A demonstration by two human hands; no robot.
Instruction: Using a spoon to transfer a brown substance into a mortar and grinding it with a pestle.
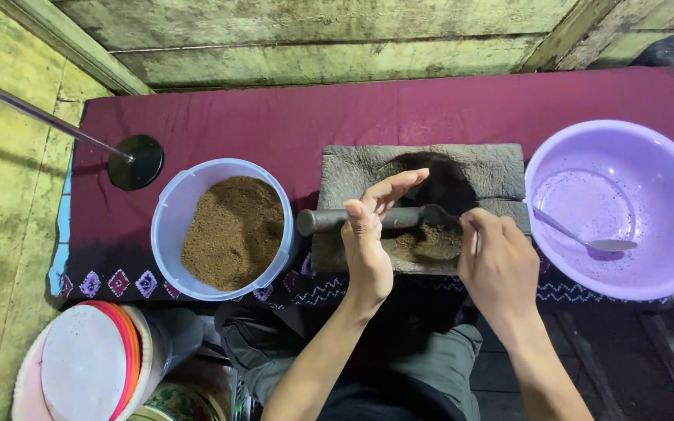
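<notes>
No labelled package shows. A clear tub (226, 228) on the maroon cloth (290, 117) holds brown powder. Right of it sits a stone mortar (423, 206) with a little brown powder (431, 240) in its hollow and a dark pestle (352, 220) lying across it. The left hand (368, 234) rests open against the pestle, fingers spread. The right hand (497, 261) is curled at the mortar's right edge; what it grips, I cannot tell. A purple basin (618, 206) holds a spoon (583, 234). Stacked plates (87, 362) sit lower left.
</notes>
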